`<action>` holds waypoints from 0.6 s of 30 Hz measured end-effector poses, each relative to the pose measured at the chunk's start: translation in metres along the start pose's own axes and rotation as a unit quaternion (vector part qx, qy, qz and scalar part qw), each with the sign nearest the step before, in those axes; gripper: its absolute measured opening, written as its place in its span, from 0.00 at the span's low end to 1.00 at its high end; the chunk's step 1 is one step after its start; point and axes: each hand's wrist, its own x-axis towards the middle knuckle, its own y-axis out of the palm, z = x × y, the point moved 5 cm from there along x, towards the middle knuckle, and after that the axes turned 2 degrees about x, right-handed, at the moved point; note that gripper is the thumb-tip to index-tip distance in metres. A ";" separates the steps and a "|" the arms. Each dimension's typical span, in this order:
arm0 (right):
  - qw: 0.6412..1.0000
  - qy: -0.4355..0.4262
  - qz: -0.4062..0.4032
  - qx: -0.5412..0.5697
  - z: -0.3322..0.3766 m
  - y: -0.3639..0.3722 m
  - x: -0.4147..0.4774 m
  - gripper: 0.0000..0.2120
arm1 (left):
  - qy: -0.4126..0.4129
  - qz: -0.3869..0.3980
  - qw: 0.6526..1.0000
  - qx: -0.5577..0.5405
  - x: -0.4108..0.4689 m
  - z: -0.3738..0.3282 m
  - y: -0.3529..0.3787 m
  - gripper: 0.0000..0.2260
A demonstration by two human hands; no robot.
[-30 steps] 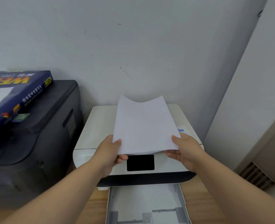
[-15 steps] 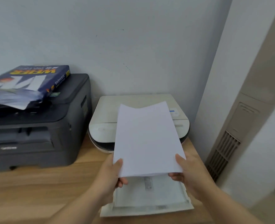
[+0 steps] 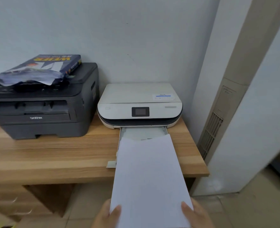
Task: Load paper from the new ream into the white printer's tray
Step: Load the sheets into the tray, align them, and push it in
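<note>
A stack of white paper [image 3: 150, 176] is held between my left hand [image 3: 106, 214] and my right hand [image 3: 195, 214], each gripping a near corner. Its far edge hangs over the pulled-out tray [image 3: 142, 131] of the white printer [image 3: 139, 102], which stands at the right end of the wooden table [image 3: 53, 155]. The paper hides most of the tray; only the tray's back part and a bit of its left front corner show. The opened blue ream [image 3: 42, 68] lies on top of the black printer [image 3: 42, 109] to the left.
A wall runs behind both printers. A tall beige unit with a vent grille [image 3: 211, 134] stands just right of the table. Wooden drawers [image 3: 12, 203] sit under the table at the left, with tiled floor below.
The view has pulled back and down from the printer. My hands have lowered the paper from above the white printer's lid toward me, so its far edge now sits over the open tray.
</note>
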 end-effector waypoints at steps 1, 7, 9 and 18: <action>1.000 -0.008 -0.005 -0.007 -0.002 -0.003 -0.006 0.10 | -0.002 0.005 1.000 -0.011 -0.005 0.006 0.000 0.05; 1.000 0.012 0.006 0.025 -0.019 -0.006 -0.029 0.25 | -0.031 0.086 0.995 -0.044 -0.013 0.041 -0.005 0.48; 1.000 0.015 0.003 -0.017 -0.021 -0.001 -0.034 0.37 | -0.053 0.106 0.992 -0.037 -0.006 0.049 -0.006 0.47; 0.994 0.108 -0.012 -0.032 -0.026 -0.002 -0.026 0.07 | -0.079 0.046 0.996 0.014 0.001 0.029 -0.012 0.17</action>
